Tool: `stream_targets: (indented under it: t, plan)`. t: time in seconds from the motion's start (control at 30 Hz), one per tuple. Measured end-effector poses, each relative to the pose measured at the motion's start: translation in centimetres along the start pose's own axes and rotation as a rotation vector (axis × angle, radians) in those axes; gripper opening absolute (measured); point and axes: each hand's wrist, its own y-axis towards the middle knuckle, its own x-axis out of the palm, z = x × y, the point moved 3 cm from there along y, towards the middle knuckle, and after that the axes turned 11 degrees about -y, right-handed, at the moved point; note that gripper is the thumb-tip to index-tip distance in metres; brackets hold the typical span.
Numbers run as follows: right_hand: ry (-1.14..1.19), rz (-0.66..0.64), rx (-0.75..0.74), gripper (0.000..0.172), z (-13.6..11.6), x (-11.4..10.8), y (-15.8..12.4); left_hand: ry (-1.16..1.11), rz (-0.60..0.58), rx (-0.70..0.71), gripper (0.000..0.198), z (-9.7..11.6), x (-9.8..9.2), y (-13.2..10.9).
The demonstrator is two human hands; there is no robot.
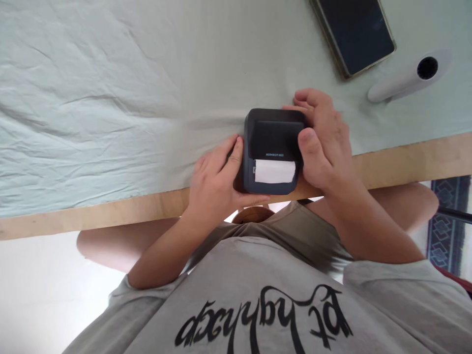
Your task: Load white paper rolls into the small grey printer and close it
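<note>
A small dark label printer (275, 135) marked NIIMBOT sits at the front edge of the cloth-covered table, between my two hands. A strip of white label paper (275, 171) sticks out of its front slot. My left hand (216, 174) grips the printer's left side, its thumb along the front edge near me. On the opposite side my right hand (324, 137) holds the printer, thumb against the right face and fingers bent around the far right corner. Some of the right fingers are partly hidden behind the printer.
A dark-screened phone (363, 34) in a case lies at the upper right. Below it is a white handheld device (400, 81) with a round black end. A pale green cloth (110, 98) with wrinkles covers the table, whose wooden edge (147, 206) runs in front of me.
</note>
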Motion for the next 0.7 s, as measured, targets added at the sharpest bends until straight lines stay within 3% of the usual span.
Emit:
stream_targets:
  t: [0.4,0.5,0.7]
  plan:
    - [0.143,-0.027,0.018,0.057,0.6,0.1,0.1,-0.025,-0.013,-0.044,0.101,0.7,-0.7,0.4]
    - [0.180,-0.065,0.014,0.054,1.0,0.2,0.0,-0.060,-0.037,-0.064,0.089,0.9,-1.1,0.6]
    - [0.174,-0.107,-0.116,0.062,0.6,-0.2,0.0,-0.015,-0.024,-0.084,0.073,1.2,-1.3,0.9]
